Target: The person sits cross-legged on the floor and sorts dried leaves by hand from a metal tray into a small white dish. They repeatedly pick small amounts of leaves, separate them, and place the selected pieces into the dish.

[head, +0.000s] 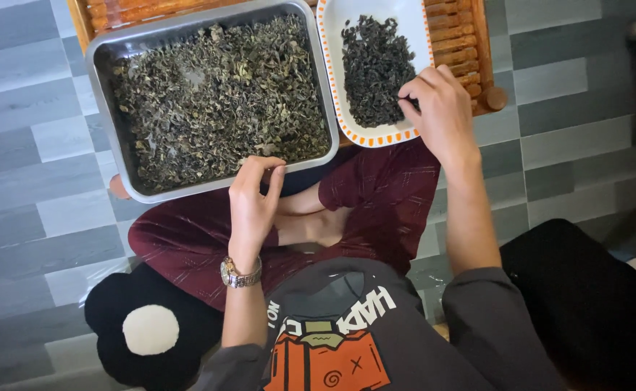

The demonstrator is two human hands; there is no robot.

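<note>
- Head view, looking straight down: your right hand [441, 108] sits at the right of centre, its fingertips pinched narrow over the lower right edge of the dark leaves [374, 69] on the white dish [332, 80]; whether a leaf sits between the fingers you cannot tell.
- Your left hand [253, 203], with a metal wristwatch [240, 274], hangs at the lower rim of the steel tray [101, 54], fingers curled together and touching the rim; it looks to hold nothing, though a small piece could be hidden.
- Mixed dried leaves [216, 98], greenish-grey and loose, fill the tray in the upper left of the frame almost edge to edge.
- Judging from the two heaps, the sorting is in its early part: the dish carries only a modest darker pile, and the tray is nearly full.
- The dish has an orange dashed border and lies just right of the tray, touching it or nearly so; both rest on a slatted wooden stand [463, 36] along the top edge.
- Your crossed legs in dark red trousers [376, 195] lie below, on a grey tiled floor [28, 145].
- A black cushion with a white round patch [151, 329] lies at lower left.
- No packages or signs show; the only label is a printed orange design on your grey shirt [332, 347], bottom centre.
</note>
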